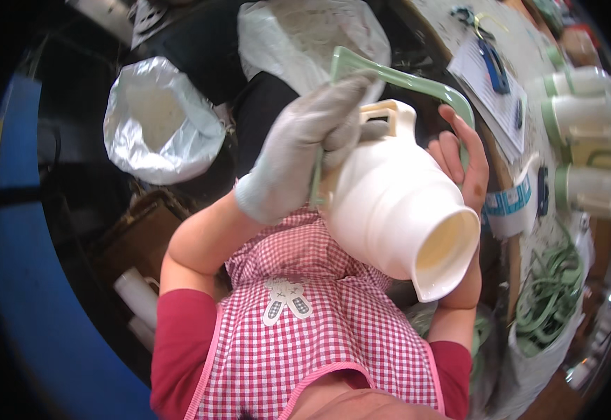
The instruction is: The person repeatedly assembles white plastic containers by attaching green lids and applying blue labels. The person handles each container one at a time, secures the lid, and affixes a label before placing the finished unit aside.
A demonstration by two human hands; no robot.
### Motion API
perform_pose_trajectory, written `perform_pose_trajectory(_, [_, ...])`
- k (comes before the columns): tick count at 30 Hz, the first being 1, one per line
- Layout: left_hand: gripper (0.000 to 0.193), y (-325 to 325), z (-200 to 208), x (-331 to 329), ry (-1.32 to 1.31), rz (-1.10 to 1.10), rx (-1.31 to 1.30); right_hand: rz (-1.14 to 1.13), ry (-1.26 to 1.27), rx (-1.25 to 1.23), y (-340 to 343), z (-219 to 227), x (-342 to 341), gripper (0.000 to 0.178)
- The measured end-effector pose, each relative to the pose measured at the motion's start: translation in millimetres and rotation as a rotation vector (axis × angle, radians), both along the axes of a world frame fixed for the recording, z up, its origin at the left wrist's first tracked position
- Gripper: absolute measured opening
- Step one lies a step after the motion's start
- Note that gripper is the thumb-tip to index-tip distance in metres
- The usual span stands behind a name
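A white plastic jug [389, 203] is held tilted in front of my apron, its open mouth and spout facing down to the right. A pale green bent plastic strip, like a handle [417, 81], runs behind and around the far end of the jug. My left hand [305, 133], in a grey glove, is closed around the jug's left side and the green strip there. Bare, my right hand [470, 150] curls its fingers over the right part of the green strip, beside the jug. The jug hides part of this hand.
Plastic-lined containers [165, 119] stand at the far left and far middle. On the right-hand bench [452, 28] are a notepad [484, 91], a blue cutter [494, 66] and several white jugs with green parts [578, 119]. A bag of green strips [547, 294] sits at the near right.
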State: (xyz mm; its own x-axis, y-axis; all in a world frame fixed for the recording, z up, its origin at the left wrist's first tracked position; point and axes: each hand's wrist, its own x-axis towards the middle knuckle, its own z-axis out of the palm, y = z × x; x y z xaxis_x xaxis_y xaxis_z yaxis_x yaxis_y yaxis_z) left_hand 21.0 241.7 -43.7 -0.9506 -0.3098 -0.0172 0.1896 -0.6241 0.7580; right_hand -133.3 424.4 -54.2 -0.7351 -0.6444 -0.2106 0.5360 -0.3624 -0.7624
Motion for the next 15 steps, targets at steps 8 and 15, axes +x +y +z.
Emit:
perform_pose_trajectory(8, [0.047, 8, 17, -3, -0.227, 0.098, -0.042, -0.008, -0.044, 0.081, -7, 0, 7, 0.034])
perform_pose_trajectory(15, [0.048, 9, -15, -3, -0.080, 0.328, -0.404, -0.073, 0.416, -0.374, -12, 2, 25, 0.041])
